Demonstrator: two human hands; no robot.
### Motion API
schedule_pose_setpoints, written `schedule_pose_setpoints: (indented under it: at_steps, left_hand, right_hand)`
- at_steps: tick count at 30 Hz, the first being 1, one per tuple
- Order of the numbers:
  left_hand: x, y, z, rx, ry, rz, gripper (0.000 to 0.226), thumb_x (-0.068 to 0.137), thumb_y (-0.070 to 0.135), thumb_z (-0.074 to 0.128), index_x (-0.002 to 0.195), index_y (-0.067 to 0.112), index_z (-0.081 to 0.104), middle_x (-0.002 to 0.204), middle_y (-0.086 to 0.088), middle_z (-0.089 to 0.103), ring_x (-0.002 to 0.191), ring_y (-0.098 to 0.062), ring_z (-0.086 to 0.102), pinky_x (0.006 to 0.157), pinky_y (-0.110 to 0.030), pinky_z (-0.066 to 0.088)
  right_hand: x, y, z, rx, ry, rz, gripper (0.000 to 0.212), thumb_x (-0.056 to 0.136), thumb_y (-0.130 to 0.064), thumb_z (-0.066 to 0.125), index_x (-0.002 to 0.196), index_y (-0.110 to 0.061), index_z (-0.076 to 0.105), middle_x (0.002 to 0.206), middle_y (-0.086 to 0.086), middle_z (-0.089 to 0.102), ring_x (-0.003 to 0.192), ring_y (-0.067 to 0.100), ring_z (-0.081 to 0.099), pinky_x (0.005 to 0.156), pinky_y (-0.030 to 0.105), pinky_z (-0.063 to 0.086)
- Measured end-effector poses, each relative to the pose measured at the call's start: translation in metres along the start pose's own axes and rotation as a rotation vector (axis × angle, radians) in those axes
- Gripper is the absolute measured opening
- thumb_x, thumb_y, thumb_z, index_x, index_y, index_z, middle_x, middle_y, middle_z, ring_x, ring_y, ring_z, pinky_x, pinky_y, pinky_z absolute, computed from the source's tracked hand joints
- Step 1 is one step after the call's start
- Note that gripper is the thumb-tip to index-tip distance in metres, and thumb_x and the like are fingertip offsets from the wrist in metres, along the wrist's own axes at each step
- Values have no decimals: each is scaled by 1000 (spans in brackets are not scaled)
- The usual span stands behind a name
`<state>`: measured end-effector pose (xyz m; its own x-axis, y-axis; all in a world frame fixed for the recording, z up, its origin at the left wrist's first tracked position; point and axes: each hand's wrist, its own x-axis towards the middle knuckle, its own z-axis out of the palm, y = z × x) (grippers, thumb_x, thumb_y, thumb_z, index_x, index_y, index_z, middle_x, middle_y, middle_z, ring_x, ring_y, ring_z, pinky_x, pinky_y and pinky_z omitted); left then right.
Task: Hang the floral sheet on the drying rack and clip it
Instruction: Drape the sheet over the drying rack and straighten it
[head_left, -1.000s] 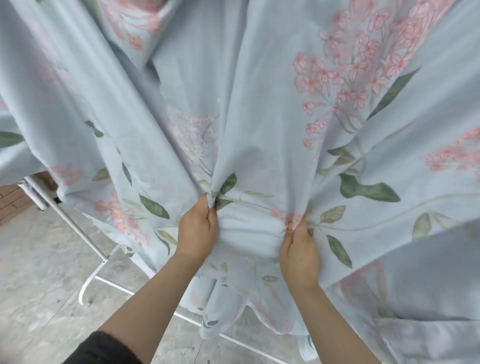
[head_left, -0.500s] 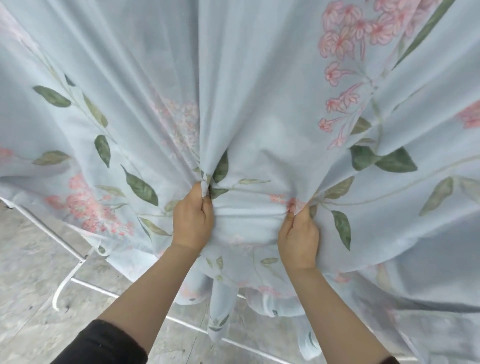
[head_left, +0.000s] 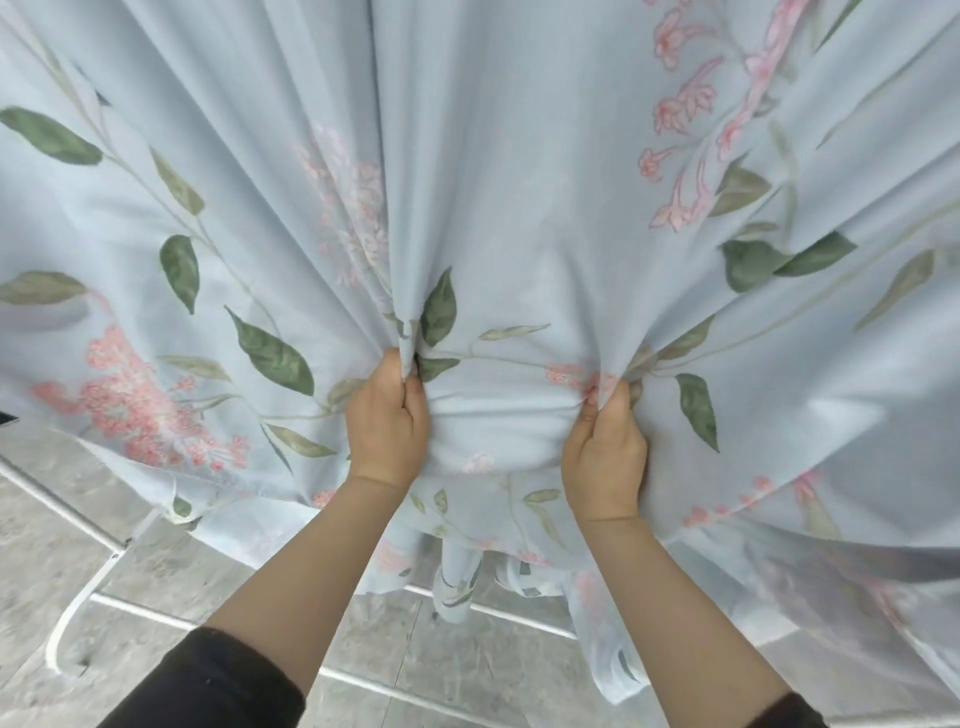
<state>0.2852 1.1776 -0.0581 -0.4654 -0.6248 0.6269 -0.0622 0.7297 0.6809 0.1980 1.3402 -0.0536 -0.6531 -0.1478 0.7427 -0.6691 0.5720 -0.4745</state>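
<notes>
This looks like a home laundry-drying spot, perhaps a patio or utility area. A pale blue floral sheet (head_left: 519, 182) hangs in wide folds above the white tube feet of a rack (head_left: 62, 503). The rack stands on a floor (head_left: 467, 670) of grey marbled tiles.

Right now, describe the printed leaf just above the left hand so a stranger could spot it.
Start with the pale blue floral sheet filling the view, then find the left hand bunching it. The dark green leaf stands upright right above that grip, unlike the pale olive leaf lying sideways beside it.
</notes>
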Motion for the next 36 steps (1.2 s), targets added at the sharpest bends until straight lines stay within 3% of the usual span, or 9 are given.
schedule_pose_setpoints:
  at_steps: [6,9,14,18,21,26,29,33,36]
  left_hand:
    - [-11,-21,31,-84,120,85,38,93,26,26,85,-2,50,58,-1,40,53,-22,37,54,-30,23]
    - [-19,-29,45,-161,199,144,28,95,25,28,79,7,42,56,9,34,50,-12,32,53,-28,18]
    - [-23,-39,56,-276,319,276,25,99,22,33,78,10,41,59,11,37,53,-11,35,55,-34,28]
    - [-32,-51,53,-302,407,396,24,101,18,35,78,12,40,59,9,39,54,-10,37,57,-35,28]
    - [-50,-59,46,-300,460,453,24,101,16,36,77,11,37,57,8,37,53,-8,36,55,-33,21]
    - [-80,-68,34,-275,437,435,25,100,17,35,75,11,34,56,7,35,52,-9,34,54,-35,22]
    - [-88,-67,41,-291,459,408,25,100,15,36,75,11,34,56,8,34,52,-7,37,53,-30,19]
    - [-105,-69,60,-314,428,414,26,100,13,36,74,13,34,56,11,33,54,1,41,50,-17,28]
    - [-113,-75,68,-316,417,398,25,99,13,37,74,13,33,57,12,33,53,-2,40,52,-26,20]
  right_hand:
    - [-17,28,27,43,154,-50,35,92,-17,35,113,4,55,71,25,63,51,41,59,45,32,45]
    - [-27,40,37,76,270,-84,40,93,-21,33,111,6,55,73,25,64,56,43,59,48,33,43]
    - [-29,50,47,99,439,-193,32,95,-13,37,113,6,55,83,29,65,67,48,59,54,40,41]
    - [-36,56,55,100,540,-297,24,97,-9,39,111,3,53,81,30,62,69,49,56,55,36,21]
    - [-55,58,54,151,602,-329,28,97,-13,34,113,3,51,84,31,61,73,50,54,58,36,18]
    - [-89,56,42,185,583,-319,28,97,-16,35,111,3,51,84,29,60,73,49,53,58,36,16]
    - [-93,64,40,180,570,-333,26,98,-16,35,108,3,50,81,28,60,72,47,53,57,36,21]
    - [-100,84,42,173,586,-319,25,96,-14,34,104,4,50,78,28,58,69,48,53,56,36,25]
    - [-109,91,45,170,577,-316,25,95,-13,34,104,4,50,79,29,59,69,49,53,55,37,25]
